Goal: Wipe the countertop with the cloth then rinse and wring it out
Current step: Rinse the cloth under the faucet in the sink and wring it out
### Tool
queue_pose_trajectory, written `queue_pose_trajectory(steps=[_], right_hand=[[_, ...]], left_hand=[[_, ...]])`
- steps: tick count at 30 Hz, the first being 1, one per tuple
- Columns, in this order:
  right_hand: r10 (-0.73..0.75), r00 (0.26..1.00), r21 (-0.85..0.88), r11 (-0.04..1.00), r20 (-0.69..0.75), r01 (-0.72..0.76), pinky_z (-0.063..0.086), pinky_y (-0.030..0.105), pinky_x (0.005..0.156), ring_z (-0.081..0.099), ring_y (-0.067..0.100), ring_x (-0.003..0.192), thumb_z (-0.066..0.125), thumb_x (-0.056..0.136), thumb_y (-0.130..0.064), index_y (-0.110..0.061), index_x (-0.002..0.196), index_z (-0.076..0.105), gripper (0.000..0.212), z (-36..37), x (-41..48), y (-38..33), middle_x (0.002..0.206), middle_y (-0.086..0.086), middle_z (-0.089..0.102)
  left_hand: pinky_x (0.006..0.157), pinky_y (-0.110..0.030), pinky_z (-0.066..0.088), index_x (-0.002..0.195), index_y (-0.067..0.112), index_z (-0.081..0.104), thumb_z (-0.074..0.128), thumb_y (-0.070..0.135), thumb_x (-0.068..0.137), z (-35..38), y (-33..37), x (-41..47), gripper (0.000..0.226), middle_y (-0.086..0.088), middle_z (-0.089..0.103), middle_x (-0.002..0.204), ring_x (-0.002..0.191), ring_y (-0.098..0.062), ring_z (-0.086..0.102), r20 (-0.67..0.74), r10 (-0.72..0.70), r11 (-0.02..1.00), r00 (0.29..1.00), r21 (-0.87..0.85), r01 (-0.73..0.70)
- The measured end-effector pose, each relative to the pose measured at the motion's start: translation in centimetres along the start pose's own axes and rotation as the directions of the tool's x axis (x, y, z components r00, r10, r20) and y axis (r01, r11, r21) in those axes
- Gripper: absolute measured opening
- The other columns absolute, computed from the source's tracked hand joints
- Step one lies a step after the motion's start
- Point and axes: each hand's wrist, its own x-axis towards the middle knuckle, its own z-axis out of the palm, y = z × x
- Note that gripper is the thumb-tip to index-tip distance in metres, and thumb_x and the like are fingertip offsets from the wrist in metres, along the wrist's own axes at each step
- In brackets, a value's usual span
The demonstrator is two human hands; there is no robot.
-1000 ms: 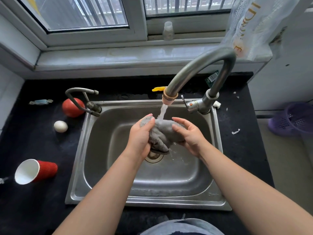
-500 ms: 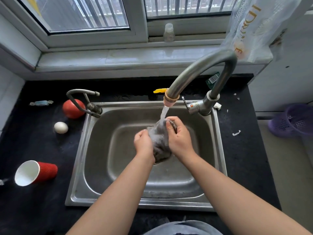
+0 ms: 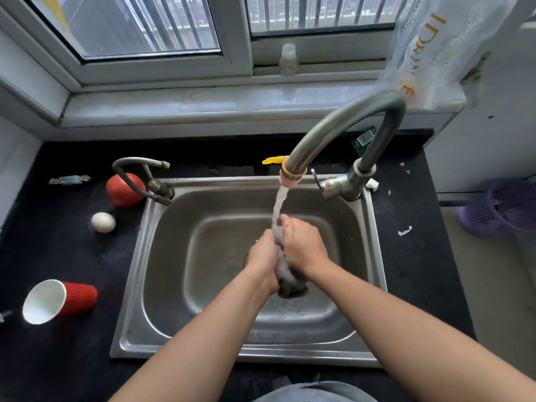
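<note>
Both hands have come lower and closer together than half a second ago, and less of the cloth shows between them now. The left hand [image 3: 262, 262] and the right hand [image 3: 303, 245] are over the middle of the steel sink [image 3: 130, 285]. The fingers of each hand are curled around the grey cloth [image 3: 290, 285], so both grip it. The cloth is squeezed into a narrow roll between the palms, and only its dark lower end comes out below the hands, low in the basin. A stream of water [image 3: 280, 204] falls on the top of the cloth, beside the right thumb.

On the black countertop [image 3: 58, 256], left of the sink, a red paper cup [image 3: 61, 300] lies on its side with its white mouth toward the camera. Farther back there is a white egg [image 3: 103, 222], then a red ball-shaped thing [image 3: 121, 190] behind a small bent tap [image 3: 139, 175]. The tall curved faucet [image 3: 342, 120] stands at the back right corner of the sink. On the window ledge behind it stands a small clear bottle [image 3: 288, 59], and a plastic bag [image 3: 435, 47] hangs at the right.
</note>
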Motion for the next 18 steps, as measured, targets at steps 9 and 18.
queue_pose_trajectory(steps=[9, 18], right_hand=[[0.179, 0.983, 0.099, 0.980, -0.032, -0.175, 0.032, 0.032, 0.074, 0.055, 0.034, 0.103, 0.029, 0.100, -0.032, -0.006, 0.095, 0.052, 0.034, -0.9, 1.0, 0.5, 0.108, 0.020, 0.062], [0.078, 0.946, 0.403, 0.892, 0.314, -0.207, 0.054, 0.024, 0.074, 0.066, 0.014, 0.085, 0.074, 0.078, -0.013, -0.011, 0.101, 0.064, 0.025, -3.0, 0.0, 2.9, 0.097, 0.008, 0.071]], left_hand=[[0.079, -0.040, 0.053, 0.083, 0.010, 0.067, 0.057, 0.029, 0.086, 0.2, 3.0, -0.7, 0.022, -0.014, 0.071, 0.080, 0.077, -0.030, 0.067, 0.178, 0.131, 0.965, 0.975, 0.202, -0.167], [0.083, -0.035, 0.053, 0.097, 0.020, 0.052, 0.063, 0.004, 0.085, -2.9, 4.9, -1.0, 0.023, -0.012, 0.062, 0.108, 0.095, -0.022, 0.063, 0.166, 0.524, 0.815, 0.835, 0.187, -0.549]])
